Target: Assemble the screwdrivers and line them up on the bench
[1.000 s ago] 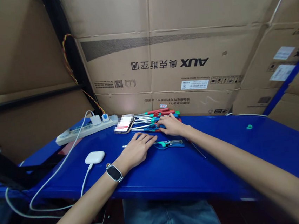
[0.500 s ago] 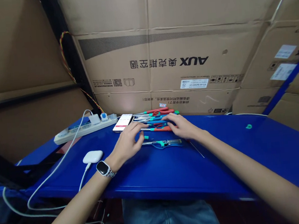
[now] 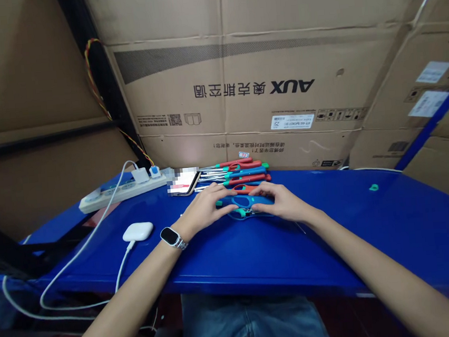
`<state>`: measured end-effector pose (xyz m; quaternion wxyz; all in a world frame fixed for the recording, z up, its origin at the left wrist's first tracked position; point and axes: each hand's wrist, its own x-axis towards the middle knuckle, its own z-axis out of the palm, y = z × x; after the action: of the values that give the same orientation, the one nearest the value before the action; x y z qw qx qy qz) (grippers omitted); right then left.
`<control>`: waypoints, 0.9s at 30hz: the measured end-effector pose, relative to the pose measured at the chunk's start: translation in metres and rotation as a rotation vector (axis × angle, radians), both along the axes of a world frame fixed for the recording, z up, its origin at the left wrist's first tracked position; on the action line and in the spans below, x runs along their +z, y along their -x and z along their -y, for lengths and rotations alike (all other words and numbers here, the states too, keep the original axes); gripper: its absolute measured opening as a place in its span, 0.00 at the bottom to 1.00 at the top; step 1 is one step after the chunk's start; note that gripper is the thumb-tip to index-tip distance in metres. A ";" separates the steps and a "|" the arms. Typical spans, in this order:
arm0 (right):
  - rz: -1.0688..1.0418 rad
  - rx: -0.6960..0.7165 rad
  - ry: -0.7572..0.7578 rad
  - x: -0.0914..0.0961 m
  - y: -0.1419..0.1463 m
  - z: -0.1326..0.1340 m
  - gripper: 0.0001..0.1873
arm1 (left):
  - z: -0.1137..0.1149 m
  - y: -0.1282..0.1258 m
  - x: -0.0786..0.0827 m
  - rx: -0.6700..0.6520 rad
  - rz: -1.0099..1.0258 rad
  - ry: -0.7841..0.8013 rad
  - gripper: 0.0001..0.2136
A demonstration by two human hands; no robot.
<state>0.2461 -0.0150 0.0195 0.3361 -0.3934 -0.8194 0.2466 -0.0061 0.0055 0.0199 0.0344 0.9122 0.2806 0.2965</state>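
Both hands grip a blue long-neck lighter [image 3: 243, 202] above the front of the table. My left hand [image 3: 206, 207] pinches its left end, near a green part, between thumb and fingers. My right hand [image 3: 278, 200] is closed round its right end. Just under it lies another lighter with a green trigger [image 3: 241, 214], partly covered by the held one. Right behind my fingers sits an orange lighter [image 3: 244, 189]. Further back, several red and blue long-neck lighters [image 3: 248, 171] lie side by side, metal tubes pointing left.
Left of the lighters lies a phone [image 3: 184, 183], beside a white power strip [image 3: 123, 191]. A white earbud case [image 3: 137, 231] on a cable lies at front left. A small green piece [image 3: 374, 187] rests on the right of the blue table [image 3: 352, 220]. Cardboard [image 3: 233, 8] stands behind.
Both hands have come nearer to me and now hold the blue lighter, lifted from the row over the lighter in front. Before, the hands were reaching over the row.
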 end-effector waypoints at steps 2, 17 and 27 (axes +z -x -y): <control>-0.014 -0.008 0.020 -0.001 -0.001 0.000 0.14 | 0.000 0.001 -0.002 0.021 0.007 0.030 0.15; 0.241 0.000 -0.088 -0.009 0.002 -0.002 0.12 | -0.006 0.025 -0.002 0.081 0.135 0.252 0.19; 0.258 0.023 -0.064 -0.014 0.005 -0.007 0.13 | -0.004 0.022 -0.007 0.034 0.120 0.282 0.16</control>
<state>0.2407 -0.0081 0.0052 0.2376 -0.4015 -0.8677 0.1718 -0.0278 0.0098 0.0129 0.1741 0.8741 0.3321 0.3086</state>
